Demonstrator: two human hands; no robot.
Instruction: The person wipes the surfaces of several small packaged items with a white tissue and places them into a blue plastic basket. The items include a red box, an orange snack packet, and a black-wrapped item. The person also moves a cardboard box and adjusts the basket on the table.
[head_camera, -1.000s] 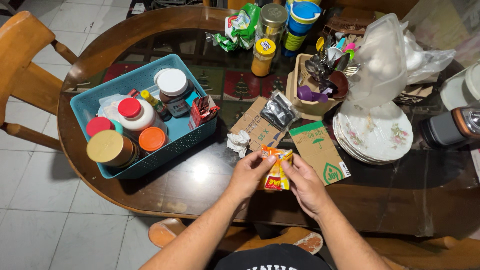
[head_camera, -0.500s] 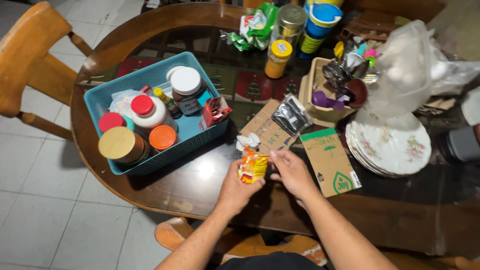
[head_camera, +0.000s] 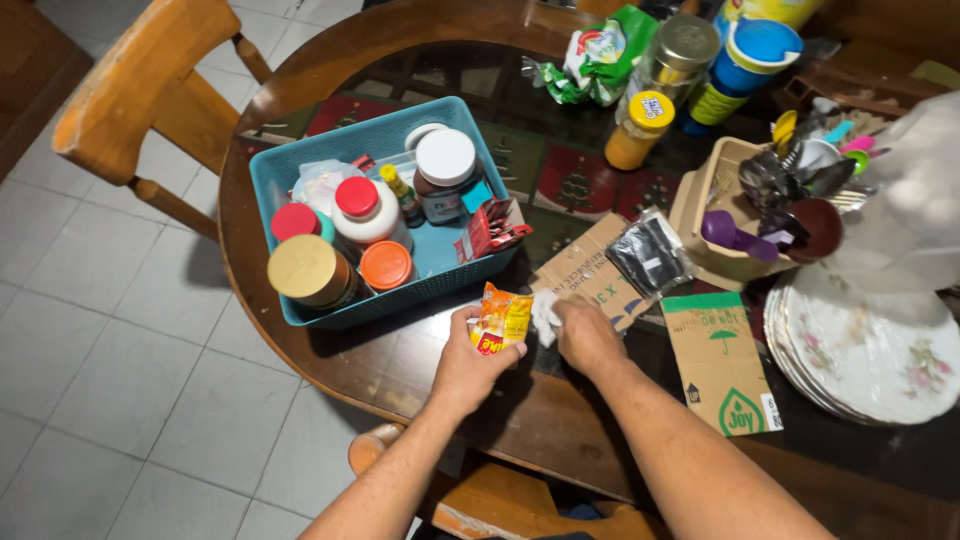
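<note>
Sachet (head_camera: 502, 320), orange, is held upright by the left hand (head_camera: 470, 360), grip closed around it, at the basket's (head_camera: 270, 175) 5 o'clock. White paper (head_camera: 545, 318) is pinched by the right hand (head_camera: 588, 338). A firm, level hold is advised.

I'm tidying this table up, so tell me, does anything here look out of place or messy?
Yes. A flattened cardboard box lies loose on the table, a black foil pouch on it. A crumpled green wrapper sits among the jars. The left hand holds an orange sachet; the right hand touches white paper.
</note>
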